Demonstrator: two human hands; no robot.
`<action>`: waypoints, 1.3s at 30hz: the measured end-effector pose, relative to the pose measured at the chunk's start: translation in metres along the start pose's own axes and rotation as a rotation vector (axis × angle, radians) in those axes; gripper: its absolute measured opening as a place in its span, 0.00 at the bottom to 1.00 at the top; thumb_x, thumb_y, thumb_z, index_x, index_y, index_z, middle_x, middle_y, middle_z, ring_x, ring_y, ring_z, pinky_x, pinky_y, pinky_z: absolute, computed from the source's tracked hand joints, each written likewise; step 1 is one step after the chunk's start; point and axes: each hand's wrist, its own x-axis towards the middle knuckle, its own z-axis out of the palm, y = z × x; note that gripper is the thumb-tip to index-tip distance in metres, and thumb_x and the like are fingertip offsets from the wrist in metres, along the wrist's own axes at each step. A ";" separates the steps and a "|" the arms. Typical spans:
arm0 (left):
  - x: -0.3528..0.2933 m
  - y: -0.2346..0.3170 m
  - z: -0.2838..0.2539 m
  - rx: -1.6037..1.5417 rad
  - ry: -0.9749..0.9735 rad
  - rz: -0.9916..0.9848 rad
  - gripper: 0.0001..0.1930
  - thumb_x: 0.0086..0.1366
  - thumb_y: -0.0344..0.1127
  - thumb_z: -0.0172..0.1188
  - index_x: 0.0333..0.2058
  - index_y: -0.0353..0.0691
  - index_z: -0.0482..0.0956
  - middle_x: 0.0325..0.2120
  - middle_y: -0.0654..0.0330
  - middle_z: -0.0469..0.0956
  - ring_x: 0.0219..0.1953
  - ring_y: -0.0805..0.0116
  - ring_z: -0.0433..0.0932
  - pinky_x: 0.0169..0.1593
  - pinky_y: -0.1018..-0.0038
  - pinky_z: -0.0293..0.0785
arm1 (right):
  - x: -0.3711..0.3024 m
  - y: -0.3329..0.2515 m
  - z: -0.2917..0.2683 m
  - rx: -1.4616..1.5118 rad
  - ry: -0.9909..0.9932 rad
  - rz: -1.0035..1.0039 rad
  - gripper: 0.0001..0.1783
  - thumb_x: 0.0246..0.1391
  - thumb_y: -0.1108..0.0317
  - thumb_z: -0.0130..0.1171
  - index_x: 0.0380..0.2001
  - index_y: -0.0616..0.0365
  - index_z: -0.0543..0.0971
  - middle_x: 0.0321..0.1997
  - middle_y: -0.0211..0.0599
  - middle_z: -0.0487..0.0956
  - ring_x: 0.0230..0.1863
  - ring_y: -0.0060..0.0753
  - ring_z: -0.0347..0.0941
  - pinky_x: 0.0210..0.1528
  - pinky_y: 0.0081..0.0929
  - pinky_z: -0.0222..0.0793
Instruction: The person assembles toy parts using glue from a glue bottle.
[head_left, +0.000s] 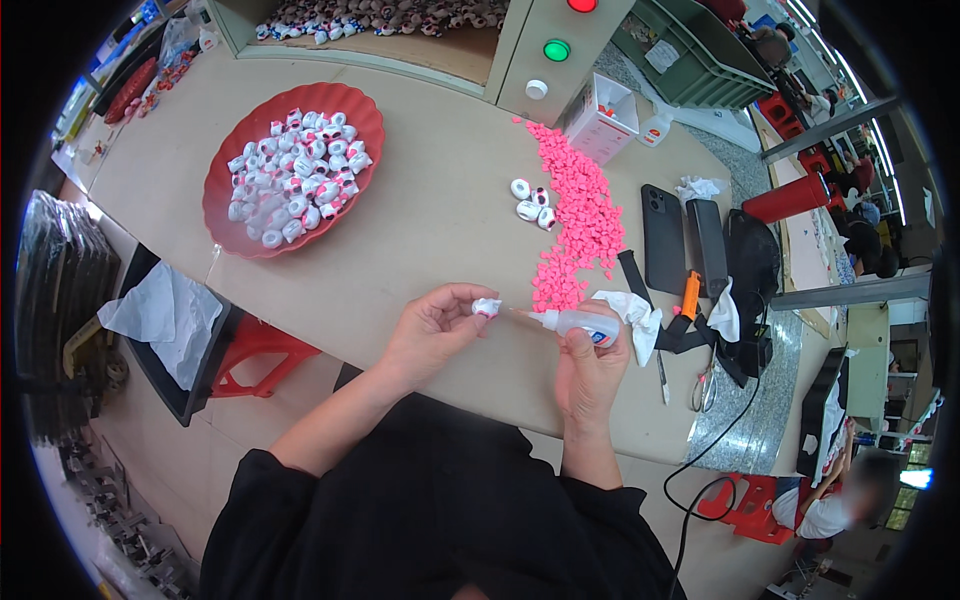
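My left hand (435,328) pinches a small white figure part (486,307) with a touch of pink between thumb and fingertips. My right hand (592,375) is wrapped round a translucent squeeze bottle (575,322), whose thin nozzle points left at the part, a short gap away. Just beyond the bottle spreads a long heap of small pink pieces (585,215). Several similar white parts (535,212) lie at the heap's left side. A crumpled white tissue (638,318) is beside my right hand.
A red scalloped bowl (213,220) full of white parts stands at the far left. To the right lie a black phone (662,240), an orange-handled cutter (691,295), scissors (706,385) and a cable (715,440). A machine box with buttons (555,50) and a white carton (600,130) stand at the back.
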 end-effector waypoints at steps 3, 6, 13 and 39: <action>0.000 -0.004 -0.004 0.021 -0.062 0.069 0.14 0.55 0.22 0.51 0.41 0.35 0.65 0.40 0.58 0.70 0.37 0.77 0.69 0.41 0.80 0.68 | -0.003 0.006 -0.001 -0.209 -0.040 -0.092 0.14 0.44 0.71 0.59 0.33 0.61 0.68 0.34 0.35 0.67 0.27 0.23 0.65 0.27 0.19 0.61; 0.001 -0.004 -0.003 -0.013 -0.061 0.059 0.13 0.55 0.21 0.52 0.40 0.34 0.65 0.40 0.58 0.69 0.39 0.77 0.69 0.42 0.80 0.68 | -0.007 0.005 0.004 -0.206 -0.045 -0.058 0.14 0.42 0.73 0.60 0.33 0.63 0.68 0.34 0.35 0.65 0.33 0.23 0.64 0.33 0.16 0.62; -0.001 -0.006 0.001 0.049 -0.021 0.058 0.13 0.55 0.20 0.50 0.40 0.32 0.65 0.37 0.59 0.69 0.39 0.76 0.70 0.44 0.80 0.68 | -0.015 0.009 0.004 -0.476 -0.119 -0.276 0.16 0.44 0.71 0.59 0.35 0.62 0.65 0.33 0.35 0.65 0.30 0.20 0.63 0.31 0.13 0.60; -0.001 -0.009 0.002 0.194 0.002 0.086 0.14 0.56 0.20 0.49 0.43 0.30 0.65 0.35 0.59 0.70 0.39 0.74 0.70 0.44 0.80 0.68 | -0.014 0.012 0.001 -0.550 -0.180 -0.298 0.16 0.46 0.70 0.57 0.35 0.63 0.64 0.33 0.36 0.66 0.29 0.19 0.63 0.29 0.13 0.61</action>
